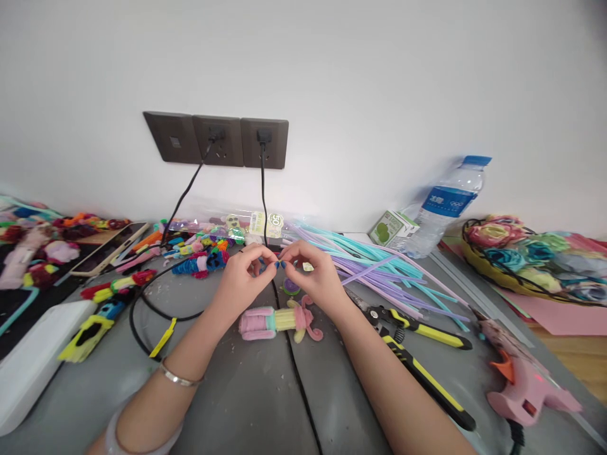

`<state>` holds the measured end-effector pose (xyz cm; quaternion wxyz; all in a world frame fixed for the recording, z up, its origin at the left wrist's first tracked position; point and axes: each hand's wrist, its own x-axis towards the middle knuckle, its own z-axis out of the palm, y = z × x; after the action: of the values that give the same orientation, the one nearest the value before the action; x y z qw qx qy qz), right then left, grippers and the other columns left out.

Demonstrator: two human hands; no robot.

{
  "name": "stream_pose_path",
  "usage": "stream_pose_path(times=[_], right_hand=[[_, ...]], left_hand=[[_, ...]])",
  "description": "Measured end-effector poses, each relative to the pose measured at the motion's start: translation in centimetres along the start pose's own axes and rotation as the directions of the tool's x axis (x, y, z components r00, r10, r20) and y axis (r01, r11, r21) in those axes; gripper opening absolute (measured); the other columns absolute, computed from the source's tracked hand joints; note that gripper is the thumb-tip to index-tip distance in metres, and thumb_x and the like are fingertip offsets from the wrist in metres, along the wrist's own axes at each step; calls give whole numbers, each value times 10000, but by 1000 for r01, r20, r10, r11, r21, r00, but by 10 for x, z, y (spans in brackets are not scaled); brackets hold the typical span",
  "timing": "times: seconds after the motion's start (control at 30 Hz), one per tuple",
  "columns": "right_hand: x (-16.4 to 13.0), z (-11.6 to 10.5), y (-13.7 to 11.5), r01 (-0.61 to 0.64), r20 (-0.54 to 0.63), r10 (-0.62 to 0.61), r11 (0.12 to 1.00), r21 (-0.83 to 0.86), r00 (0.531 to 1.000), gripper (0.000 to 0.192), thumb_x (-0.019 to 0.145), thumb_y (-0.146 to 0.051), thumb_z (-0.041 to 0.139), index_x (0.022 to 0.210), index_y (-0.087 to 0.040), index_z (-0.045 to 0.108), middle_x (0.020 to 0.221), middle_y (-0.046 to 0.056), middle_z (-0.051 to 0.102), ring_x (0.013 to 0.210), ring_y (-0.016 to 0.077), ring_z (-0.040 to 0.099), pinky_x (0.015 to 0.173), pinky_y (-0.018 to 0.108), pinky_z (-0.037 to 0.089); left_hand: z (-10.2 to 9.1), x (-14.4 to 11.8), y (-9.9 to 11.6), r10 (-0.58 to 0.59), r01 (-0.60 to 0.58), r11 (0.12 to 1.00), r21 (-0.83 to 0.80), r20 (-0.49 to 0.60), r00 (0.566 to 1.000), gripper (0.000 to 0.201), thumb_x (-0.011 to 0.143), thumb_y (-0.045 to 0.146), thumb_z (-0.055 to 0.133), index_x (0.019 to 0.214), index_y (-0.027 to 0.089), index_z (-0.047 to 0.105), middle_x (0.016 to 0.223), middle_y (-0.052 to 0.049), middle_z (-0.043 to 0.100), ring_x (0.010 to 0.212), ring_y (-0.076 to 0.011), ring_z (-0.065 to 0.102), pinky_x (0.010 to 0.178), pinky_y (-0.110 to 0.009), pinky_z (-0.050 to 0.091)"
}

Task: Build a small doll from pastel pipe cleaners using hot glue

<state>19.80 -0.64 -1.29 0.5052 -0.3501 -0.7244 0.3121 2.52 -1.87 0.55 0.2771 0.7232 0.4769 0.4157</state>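
My left hand (pixel 251 268) and my right hand (pixel 308 268) meet fingertip to fingertip above the grey table. Both are closed in a pinch. Specks of blue and yellow show where the fingertips meet, too small to name. Just below the hands lies a pipe-cleaner doll (pixel 272 321) in pink, mint and yellow, on its side, with curled pink ends to the right. Behind my right wrist is a small purple and green round piece (pixel 291 287). Neither hand touches the doll.
Purple, pink and turquoise pipe cleaners (pixel 389 272) fan out at right, near yellow-black pliers (pixel 417 354). Further right are a pink glue gun (pixel 526 385) and a water bottle (pixel 446 208). Black cables (pixel 298 373) cross the table. Left are colourful pipe-cleaner figures (pixel 90 328) and a phone (pixel 111 249).
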Motion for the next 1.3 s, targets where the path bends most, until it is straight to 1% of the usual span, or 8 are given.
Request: stream_pose_path(times=[0.2,0.33,0.5,0.8,0.93,1.03,1.17,1.3], right_hand=[[0,1,1,0,1,0,1000,-8,1000,94,781,-127,550,784,-206,601,830,27,665,774,160,608,638,272,452],[0,0,0,-41,5,41,999,17,999,75,790,-150,557,801,-202,611,846,39,675,787,171,621,647,281,468],[0,-2,0,-88,14,87,995,42,996,70,807,-168,562,818,-198,623,857,38,683,775,160,625,654,273,479],[0,-1,2,-72,17,72,997,36,997,64,829,-178,577,825,-196,639,862,45,684,789,168,629,662,279,481],[0,-1,1,-118,-5,119,991,64,993,87,864,-219,579,882,-191,659,845,43,687,721,156,618,652,285,487],[0,-1,1,-139,-13,141,987,81,990,130,896,-260,563,901,-186,669,851,52,688,722,163,623,653,295,494],[-1,-2,-1,-132,11,132,989,67,991,112,890,-265,586,866,-188,665,829,46,674,724,164,618,649,291,491],[0,-2,-2,-113,24,112,992,49,993,89,872,-239,589,847,-190,660,837,43,670,741,159,612,649,280,482]], left_hand=[[-1,0,-1,11,-11,1000,-13,13,1000,79,804,197,560,757,188,624,762,11,618,626,-112,499,576,-235,378],[-1,0,-1,-43,45,997,-60,25,999,88,804,226,568,791,181,643,775,3,645,614,-113,502,578,-243,386],[-2,0,1,-92,95,990,-107,35,995,144,806,282,589,823,166,673,804,-25,675,629,-128,516,591,-257,407],[-1,0,-1,-102,105,988,-116,31,994,140,785,290,586,797,169,655,784,-23,658,624,-127,499,591,-257,392],[-2,1,-2,-116,118,984,-130,24,993,135,787,289,582,783,168,641,775,-20,642,623,-125,486,589,-258,389],[-2,0,-3,-127,129,981,-143,21,992,136,803,292,583,790,170,643,752,-10,617,619,-124,473,582,-257,382],[-1,0,-5,-139,143,977,-158,36,990,147,817,311,596,805,173,649,742,-4,599,628,-127,470,582,-257,381],[0,0,-5,-151,157,972,-175,50,987,157,802,315,598,812,169,654,778,-14,624,650,-132,495,602,-260,397]])
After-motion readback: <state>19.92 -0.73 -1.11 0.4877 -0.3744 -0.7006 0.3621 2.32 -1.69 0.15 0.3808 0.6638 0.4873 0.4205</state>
